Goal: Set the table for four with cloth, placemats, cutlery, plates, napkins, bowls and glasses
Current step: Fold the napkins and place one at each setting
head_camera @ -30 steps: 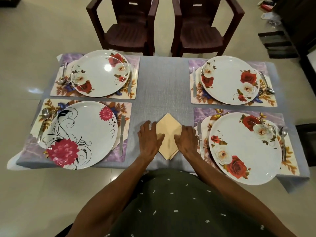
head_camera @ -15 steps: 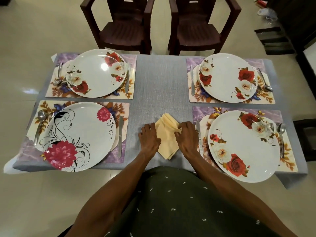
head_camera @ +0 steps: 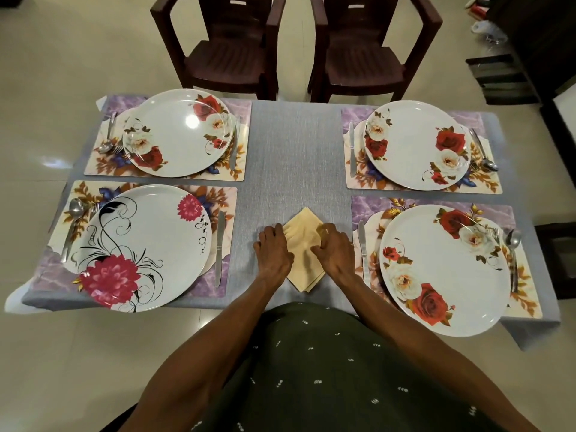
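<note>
A pale yellow napkin stack [head_camera: 304,244] lies as a diamond on the grey tablecloth [head_camera: 293,151], at the near middle of the table. My left hand [head_camera: 274,249] rests on its left corner. My right hand [head_camera: 333,249] pinches a layer at its right corner. Four floral placemats carry plates: a pink-flowered one near left [head_camera: 140,244] and rose-patterned ones near right [head_camera: 442,275], far left [head_camera: 177,132] and far right [head_camera: 414,145]. A knife [head_camera: 219,247], spoon [head_camera: 73,219] and fork lie beside each plate.
Two dark brown chairs [head_camera: 230,48] [head_camera: 371,48] stand at the far side of the table. Dark furniture [head_camera: 530,42] lines the right wall. A dark seat edge [head_camera: 558,260] shows at the right of the table.
My right hand lifted and turned a layer of the napkin at its right corner, then lowered it onto the stack. My left hand stayed on the left corner.
</note>
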